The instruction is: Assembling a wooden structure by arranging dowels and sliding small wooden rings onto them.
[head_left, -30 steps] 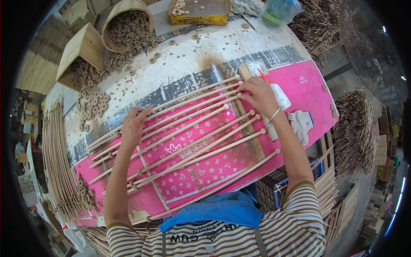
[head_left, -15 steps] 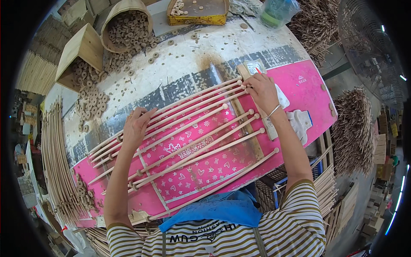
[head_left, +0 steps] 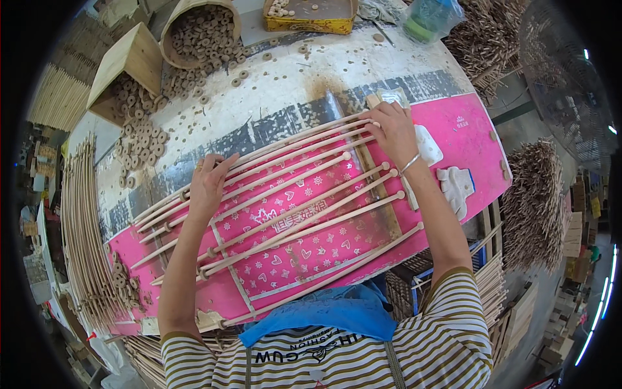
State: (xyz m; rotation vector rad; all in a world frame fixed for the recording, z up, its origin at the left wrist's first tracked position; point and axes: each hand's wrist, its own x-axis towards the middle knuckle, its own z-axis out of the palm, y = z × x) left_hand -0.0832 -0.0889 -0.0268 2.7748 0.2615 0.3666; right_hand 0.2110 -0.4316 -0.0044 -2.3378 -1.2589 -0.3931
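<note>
It's a head-worn fisheye, left one of a pair, looking steeply down past the wearer's olive-and-white striped fabric shirt (head_left: 353, 371) at the near edge. The pink-and-white patterned tabletop (head_left: 466, 146) sits close, filling the middle, and the view runs to a yellow shallow rectangular tray (head_left: 310, 26) far side. Straight stuff bows toward the black rim.

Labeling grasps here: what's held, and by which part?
Right hand holds upper wooden rods near their knobbed ends; left hand touches them farther left, grip unclear.

Two hands (head_left: 208, 187) (head_left: 394, 135), one tray (head_left: 310, 25), one fan (head_left: 560, 74)
</note>
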